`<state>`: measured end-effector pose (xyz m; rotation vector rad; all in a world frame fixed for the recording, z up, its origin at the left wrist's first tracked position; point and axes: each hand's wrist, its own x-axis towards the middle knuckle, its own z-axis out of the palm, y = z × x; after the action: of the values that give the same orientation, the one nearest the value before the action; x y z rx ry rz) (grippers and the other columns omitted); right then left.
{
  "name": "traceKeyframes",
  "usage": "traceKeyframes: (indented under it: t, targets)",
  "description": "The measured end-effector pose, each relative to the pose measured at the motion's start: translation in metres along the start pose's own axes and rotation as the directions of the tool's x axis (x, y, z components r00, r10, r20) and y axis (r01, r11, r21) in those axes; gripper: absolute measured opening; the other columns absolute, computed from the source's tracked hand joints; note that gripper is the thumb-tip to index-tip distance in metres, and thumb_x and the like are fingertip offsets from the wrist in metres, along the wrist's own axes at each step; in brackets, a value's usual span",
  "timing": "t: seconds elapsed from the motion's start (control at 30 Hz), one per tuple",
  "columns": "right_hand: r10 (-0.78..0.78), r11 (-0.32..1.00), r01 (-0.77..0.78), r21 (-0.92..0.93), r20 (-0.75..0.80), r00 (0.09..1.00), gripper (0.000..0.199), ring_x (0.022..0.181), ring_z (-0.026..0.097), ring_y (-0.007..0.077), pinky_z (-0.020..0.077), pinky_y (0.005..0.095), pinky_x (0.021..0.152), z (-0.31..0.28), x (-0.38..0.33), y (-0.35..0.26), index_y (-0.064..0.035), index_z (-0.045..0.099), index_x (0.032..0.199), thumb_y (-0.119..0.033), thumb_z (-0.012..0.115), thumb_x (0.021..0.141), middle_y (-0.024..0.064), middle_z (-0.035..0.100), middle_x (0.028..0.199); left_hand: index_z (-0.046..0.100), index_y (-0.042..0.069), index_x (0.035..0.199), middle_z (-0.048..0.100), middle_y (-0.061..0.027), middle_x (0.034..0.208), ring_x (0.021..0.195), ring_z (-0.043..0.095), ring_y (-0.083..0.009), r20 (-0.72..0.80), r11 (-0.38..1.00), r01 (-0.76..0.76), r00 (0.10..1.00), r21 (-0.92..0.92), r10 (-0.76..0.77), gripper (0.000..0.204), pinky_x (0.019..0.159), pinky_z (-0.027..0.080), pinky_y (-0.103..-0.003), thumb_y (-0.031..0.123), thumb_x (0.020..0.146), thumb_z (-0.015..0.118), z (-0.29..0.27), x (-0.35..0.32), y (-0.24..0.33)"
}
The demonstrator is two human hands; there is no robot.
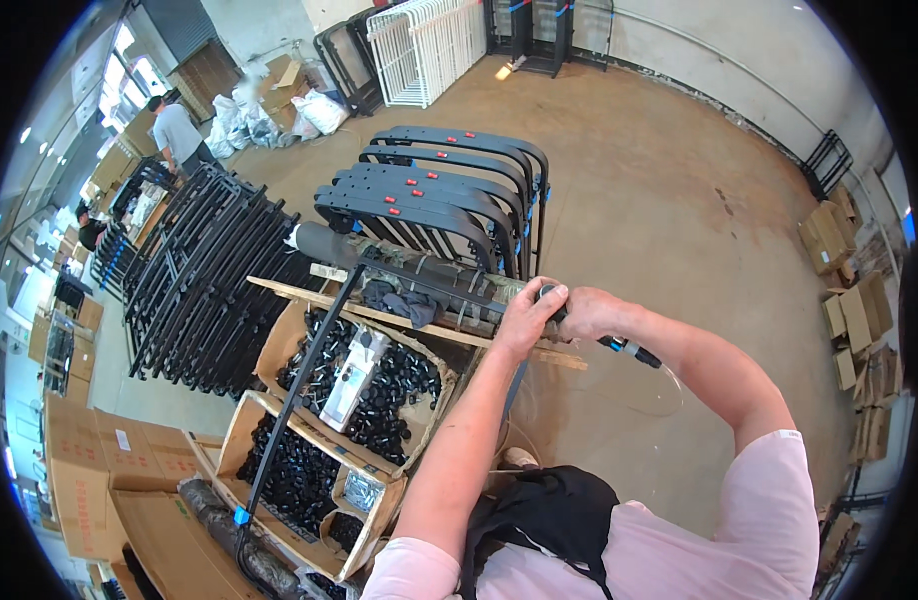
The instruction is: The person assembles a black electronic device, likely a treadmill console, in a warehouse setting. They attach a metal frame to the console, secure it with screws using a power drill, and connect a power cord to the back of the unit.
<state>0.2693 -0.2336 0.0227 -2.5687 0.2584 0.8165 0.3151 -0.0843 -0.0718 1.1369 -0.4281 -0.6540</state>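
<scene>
Gripping tool [631,349], open boxes [279,352], black parts [304,480] inside

Holding left arm [447,452] nearly straight forward, right arm [717,362] sharply bent and swung outward. Holding left grip [523,320] and right grip [591,314] close together, both curled, latter closed, just above right end of wooden plank [564,357].

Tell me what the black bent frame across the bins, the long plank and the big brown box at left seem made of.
Black bent frame: probably painted metal, type unclear; slim bars, slight sheen. Plank: seemingly bare wood; pale, rough edges. Box: cardboard, matte; tan sides, folded flaps.
</scene>
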Motion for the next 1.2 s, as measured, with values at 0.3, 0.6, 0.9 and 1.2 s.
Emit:
traceKeyframes:
  t: [0.3, 0.6, 0.9, 1.2]
  targets:
    - [0.058, 0.994, -0.048, 0.094, -0.111, 0.992, 0.022, 0.075, 0.069, 0.0285, 0.0522, 0.0437, 0.064, 0.014, 0.007, 0.009, 0.0013, 0.069, 0.081, -0.018, 0.071, 0.071, 0.0152, 0.073, 0.081, 0.070, 0.005, 0.111, 0.069, -0.0007, 0.100, 0.092, 0.061, -0.0095, 0.029, 0.997, -0.009, 1.000, 0.079, 0.007, 0.030, 0.084, 0.052, -0.031, 0.034, 0.103, 0.073, 0.001, 0.005, 0.009]
    - [-0.037, 0.976, 0.069, 0.208, -0.158, 0.987, 0.029, 0.067, 0.068, 0.0225, 0.0533, 0.0400, 0.063, -0.010, -0.010, -0.056, 0.0013, 0.070, 0.082, -0.027, 0.075, 0.078, 0.0105, 0.072, 0.075, 0.074, 0.005, 0.102, 0.067, 0.0026, 0.093, 0.086, 0.059, -0.0076, -0.109, 0.991, -0.131, 0.985, 0.000, 0.130, 0.025, 0.079, 0.051, -0.028, 0.029, 0.098, 0.078, -0.025, -0.003, 0.051]
    - [-0.316, 0.948, 0.313, -0.056, -0.048, 0.948, 0.035, 0.058, 0.073, 0.0246, 0.0583, 0.0399, 0.063, -0.042, 0.131, -0.236, 0.0041, 0.070, 0.072, -0.030, 0.070, 0.082, 0.0137, 0.072, 0.067, 0.073, 0.006, 0.104, 0.069, -0.0003, 0.098, 0.091, 0.062, -0.0111, -0.491, 0.968, -0.208, 0.835, 0.138, 0.249, 0.022, 0.084, 0.051, -0.031, 0.027, 0.102, 0.071, -0.224, 0.008, 0.120]
    - [-0.437, 0.897, 0.431, -0.101, -0.056, 0.897, 0.027, 0.065, 0.075, 0.0261, 0.0589, 0.0406, 0.069, -0.063, 0.241, -0.333, -0.0008, 0.074, 0.085, -0.026, 0.066, 0.083, 0.0126, 0.075, 0.072, 0.075, 0.006, 0.101, 0.070, -0.0013, 0.097, 0.091, 0.062, -0.0131, -0.636, 0.957, -0.258, 0.719, 0.132, 0.281, 0.024, 0.083, 0.051, -0.032, 0.030, 0.102, 0.070, -0.339, 0.047, 0.166]
